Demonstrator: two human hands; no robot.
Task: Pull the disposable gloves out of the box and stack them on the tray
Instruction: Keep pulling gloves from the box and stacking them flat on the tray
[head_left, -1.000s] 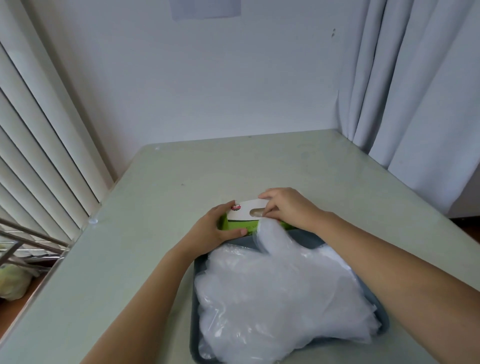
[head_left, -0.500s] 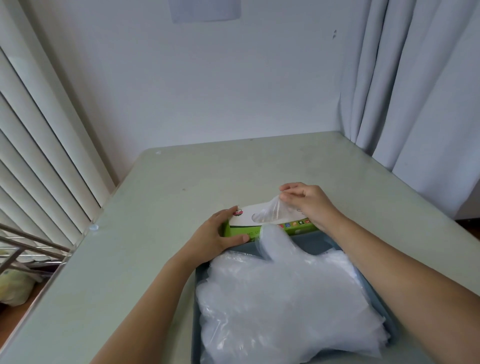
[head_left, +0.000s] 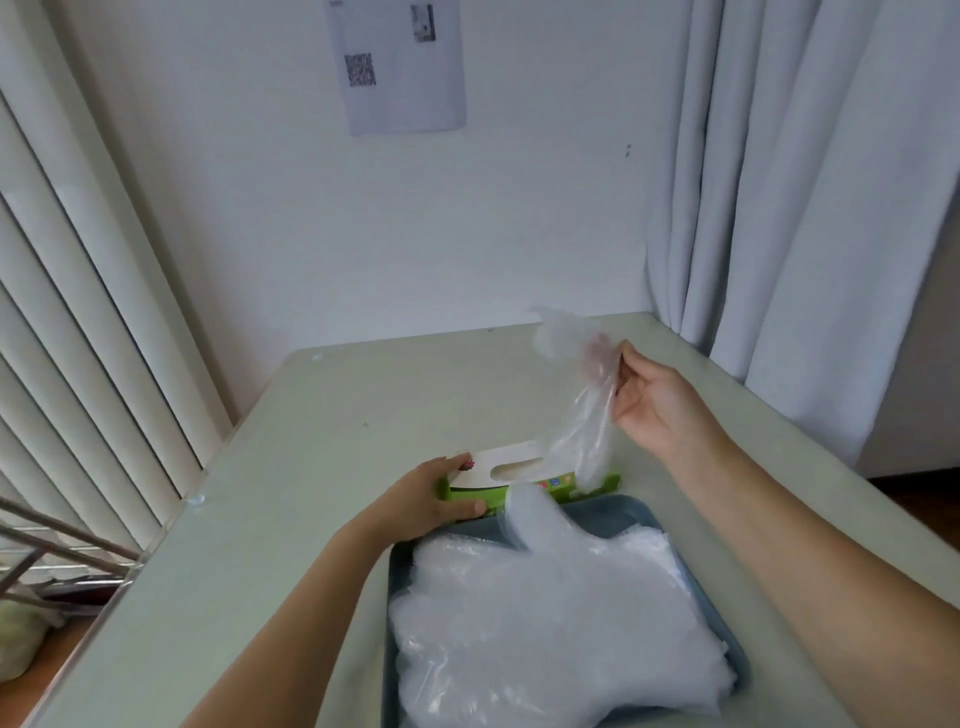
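Glove (head_left: 582, 431) dangles lengthwise, pinched in my right grip (head_left: 654, 405), tail over the box (head_left: 519, 467) my left grip (head_left: 426, 499) holds; the stack (head_left: 561, 623) on the tray (head_left: 618, 514) lies below, toward me.

Clear glove (head_left: 582, 426) above green box (head_left: 524, 475)

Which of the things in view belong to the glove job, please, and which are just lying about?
Part of the job:
- box, held by the left hand
- glove, pinched by the right hand
- pile of gloves
- tray

Just there:
- paper on the wall
- curtain
- blinds
- wire rack
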